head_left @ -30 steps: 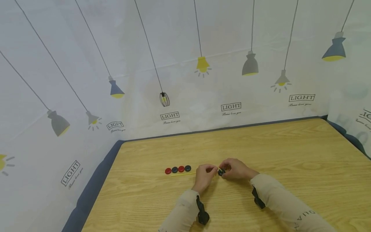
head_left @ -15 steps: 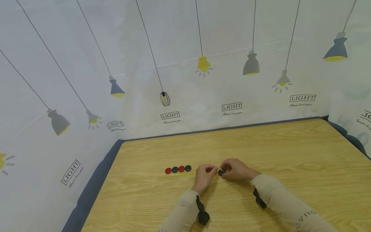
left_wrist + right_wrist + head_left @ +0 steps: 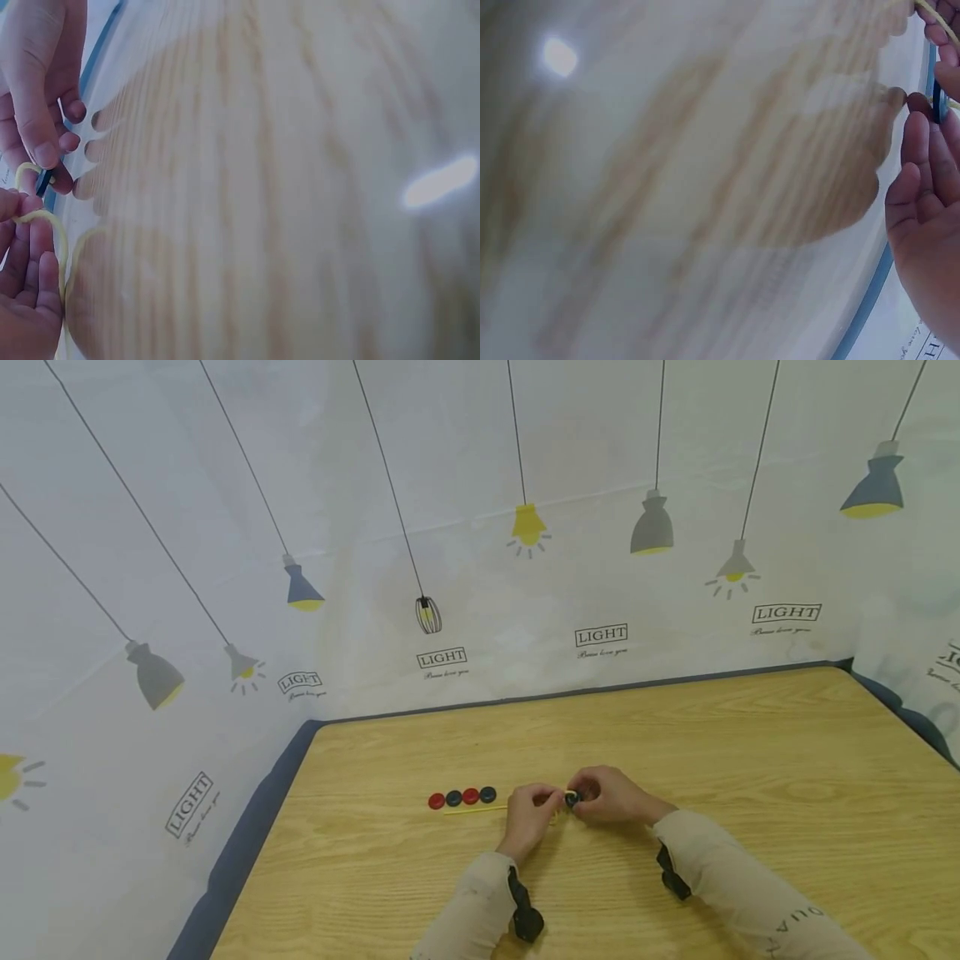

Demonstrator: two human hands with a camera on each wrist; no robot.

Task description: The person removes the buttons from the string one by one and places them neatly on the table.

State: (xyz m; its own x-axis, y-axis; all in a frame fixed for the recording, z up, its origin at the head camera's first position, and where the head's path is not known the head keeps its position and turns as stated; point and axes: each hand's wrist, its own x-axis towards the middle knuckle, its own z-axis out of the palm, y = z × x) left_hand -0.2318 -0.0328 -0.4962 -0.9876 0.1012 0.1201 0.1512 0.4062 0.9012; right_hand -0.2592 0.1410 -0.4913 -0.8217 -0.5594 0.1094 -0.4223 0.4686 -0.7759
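My left hand (image 3: 528, 817) pinches a yellow cord (image 3: 476, 811) between thumb and fingertips. Part of the cord lies along the table to its left, and in the left wrist view a loop of cord (image 3: 61, 236) hangs below the fingers. Just to the right, my right hand (image 3: 611, 795) holds a dark round button (image 3: 573, 799) by its edge, close to the left fingertips. In the left wrist view this button (image 3: 43, 182) is edge-on, with yellow cord on both sides of it. Fingers partly cover the hole.
Red and dark buttons (image 3: 470, 796) lie in an alternating row on the wooden table (image 3: 360, 860), left of my hands and just beyond the cord. A white printed sheet (image 3: 480, 568) with lamp drawings stands behind the table.
The dark button and right fingers have risen slightly, and the button's face now shows more toward the head camera. My left hand has stayed almost still.
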